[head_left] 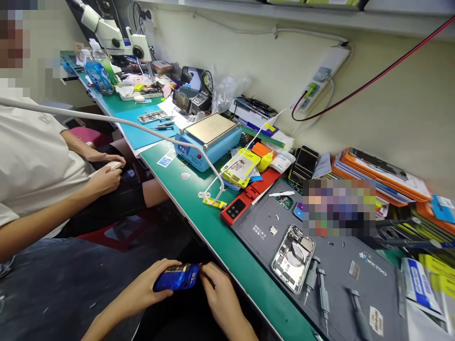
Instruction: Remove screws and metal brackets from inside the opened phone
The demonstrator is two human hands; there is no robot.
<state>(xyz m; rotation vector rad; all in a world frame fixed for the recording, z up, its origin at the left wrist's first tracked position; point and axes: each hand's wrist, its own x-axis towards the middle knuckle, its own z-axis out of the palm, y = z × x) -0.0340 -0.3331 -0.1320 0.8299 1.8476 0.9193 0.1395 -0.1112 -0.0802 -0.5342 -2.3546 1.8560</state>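
Note:
My left hand is wrapped round a shiny blue packet with gold print, held above my lap in front of the bench edge. At the packet's right end, my right hand has its fingertips closed on the edge, where a small reddish bit shows. What lies inside the packet is hidden. On the bench to the right, an opened phone lies on a dark grey work mat. Several screwdrivers rest beside it.
A blue heating plate machine stands on the green bench, with a white cable arching across. A red device borders the mat. Stacked orange boxes line the wall. A co-worker sits at left, holding a pale object.

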